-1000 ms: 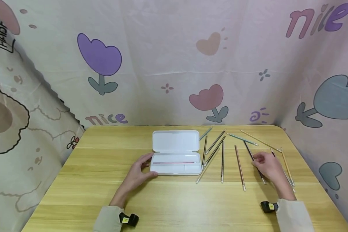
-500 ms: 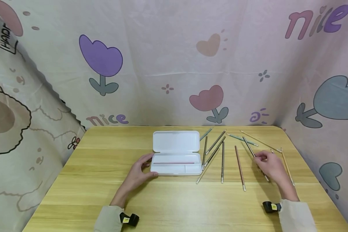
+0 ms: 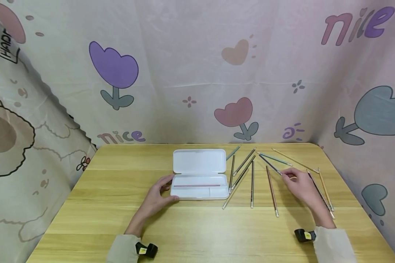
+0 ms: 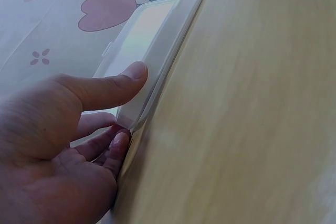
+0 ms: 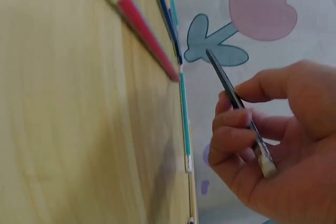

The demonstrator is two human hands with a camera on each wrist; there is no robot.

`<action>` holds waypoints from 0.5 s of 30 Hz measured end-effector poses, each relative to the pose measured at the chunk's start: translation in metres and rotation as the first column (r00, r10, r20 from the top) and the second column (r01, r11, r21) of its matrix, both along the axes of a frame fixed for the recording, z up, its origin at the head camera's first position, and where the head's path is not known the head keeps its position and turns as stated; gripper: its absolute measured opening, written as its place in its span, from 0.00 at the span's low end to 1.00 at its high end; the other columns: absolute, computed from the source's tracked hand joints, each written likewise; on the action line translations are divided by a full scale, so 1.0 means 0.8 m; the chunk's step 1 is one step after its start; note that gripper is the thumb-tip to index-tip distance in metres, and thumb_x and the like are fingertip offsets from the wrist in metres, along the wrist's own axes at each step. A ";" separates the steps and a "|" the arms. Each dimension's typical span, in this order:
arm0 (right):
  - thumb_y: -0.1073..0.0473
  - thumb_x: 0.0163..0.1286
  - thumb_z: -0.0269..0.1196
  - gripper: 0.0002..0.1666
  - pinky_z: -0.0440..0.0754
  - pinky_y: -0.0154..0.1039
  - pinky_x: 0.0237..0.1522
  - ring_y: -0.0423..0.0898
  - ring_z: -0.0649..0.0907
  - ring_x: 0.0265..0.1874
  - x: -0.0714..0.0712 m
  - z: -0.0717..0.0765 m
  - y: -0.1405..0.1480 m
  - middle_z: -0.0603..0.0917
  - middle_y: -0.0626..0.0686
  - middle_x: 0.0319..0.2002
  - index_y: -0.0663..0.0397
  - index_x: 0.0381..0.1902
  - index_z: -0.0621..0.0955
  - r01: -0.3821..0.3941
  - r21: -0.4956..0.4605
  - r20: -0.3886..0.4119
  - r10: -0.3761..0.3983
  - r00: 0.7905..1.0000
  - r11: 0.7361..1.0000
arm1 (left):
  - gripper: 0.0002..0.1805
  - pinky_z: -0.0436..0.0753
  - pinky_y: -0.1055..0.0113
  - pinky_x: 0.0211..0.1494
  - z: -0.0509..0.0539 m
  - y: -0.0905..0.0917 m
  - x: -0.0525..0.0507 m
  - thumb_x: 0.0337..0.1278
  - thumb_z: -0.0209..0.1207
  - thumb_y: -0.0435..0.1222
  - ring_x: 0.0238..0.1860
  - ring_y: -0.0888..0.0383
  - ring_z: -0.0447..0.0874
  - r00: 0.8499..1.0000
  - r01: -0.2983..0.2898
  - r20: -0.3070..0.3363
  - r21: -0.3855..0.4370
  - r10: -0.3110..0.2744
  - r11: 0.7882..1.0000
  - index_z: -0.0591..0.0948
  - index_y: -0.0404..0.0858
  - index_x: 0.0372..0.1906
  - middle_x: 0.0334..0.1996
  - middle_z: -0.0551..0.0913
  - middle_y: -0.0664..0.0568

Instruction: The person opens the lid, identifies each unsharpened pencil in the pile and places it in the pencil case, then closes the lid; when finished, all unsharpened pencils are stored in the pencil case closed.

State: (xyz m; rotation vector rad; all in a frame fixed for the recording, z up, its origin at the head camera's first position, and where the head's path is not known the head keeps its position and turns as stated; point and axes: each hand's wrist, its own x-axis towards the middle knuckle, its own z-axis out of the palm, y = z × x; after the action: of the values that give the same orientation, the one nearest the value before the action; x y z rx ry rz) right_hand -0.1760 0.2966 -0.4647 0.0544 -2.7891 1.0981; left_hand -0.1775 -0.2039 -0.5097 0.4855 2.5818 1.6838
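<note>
- Since half a second ago, the right hand (image 3: pixel 301 186) has shifted a little toward the case (image 3: pixel 199 160), and the dark pencil (image 3: pixel 270 163) it holds has swung so its front end points further left; the left hand (image 3: pixel 156 197) and the case have stayed put.
- Patterned cloth (image 3: pixel 171 54) hangs behind the bench (image 3: pixel 102 204), which carries everything.
- The white case lies open near the bench's middle, lid folded back, with one thin red pencil (image 3: pixel 197 185) lengthwise inside, behind a small square compartment.
- The left hand steadies the case's left end, thumb on the front wall, fingers curled around the end.
- The right hand pinches the dark pencil between thumb and fingers; the right wrist view shows it lifted clear of the bench, pale end near the palm.
- Loose pencils lie to the case's right: black pencils (image 3: pixel 252 184) nearby, a brownish-red pencil (image 3: pixel 272 190) next, a teal pencil (image 3: pixel 274 159) further back, yellow pencils (image 3: pixel 326 189) at the far right.
- The step in hand looks like bringing the dark pencil over to the case.
- The next move seems to call for turning it lengthwise and lowering it beside the red one.
</note>
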 end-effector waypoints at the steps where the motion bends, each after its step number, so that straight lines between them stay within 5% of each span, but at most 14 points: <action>1: 0.63 0.76 0.60 0.14 0.80 0.36 0.36 0.55 0.85 0.40 0.000 0.000 -0.003 0.85 0.60 0.41 0.67 0.51 0.83 -0.014 -0.029 0.005 0.014 1.000 0.999 | 0.45 0.76 0.48 0.67 0.000 0.000 0.000 0.49 0.78 0.33 0.64 0.42 0.75 1.000 0.001 -0.001 -0.002 -0.001 1.000 0.71 0.31 0.73 0.70 0.72 0.38; 7: 0.72 0.71 0.60 0.16 0.80 0.31 0.30 0.48 0.83 0.37 -0.003 0.003 -0.026 0.83 0.65 0.44 0.70 0.55 0.81 -0.119 -0.200 0.005 0.122 0.993 0.973 | 0.44 0.76 0.47 0.68 -0.001 0.000 -0.001 0.49 0.78 0.33 0.64 0.42 0.74 1.000 0.004 -0.005 0.009 -0.004 1.000 0.71 0.31 0.73 0.70 0.72 0.38; 15: 0.69 0.70 0.67 0.08 0.84 0.28 0.38 0.39 0.82 0.37 -0.004 0.001 -0.057 0.86 0.58 0.40 0.63 0.46 0.86 -0.118 -0.196 -0.099 0.100 0.990 0.973 | 0.45 0.75 0.50 0.69 -0.004 -0.002 -0.003 0.49 0.78 0.33 0.65 0.43 0.73 1.000 -0.001 0.014 -0.009 0.001 1.000 0.70 0.32 0.73 0.70 0.72 0.40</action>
State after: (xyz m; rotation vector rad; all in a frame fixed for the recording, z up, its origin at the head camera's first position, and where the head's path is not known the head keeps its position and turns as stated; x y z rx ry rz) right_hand -0.1792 0.2507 -0.4638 0.2312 -2.6097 1.3634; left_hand -0.1798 -0.2053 -0.5130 0.4713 2.5792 1.6690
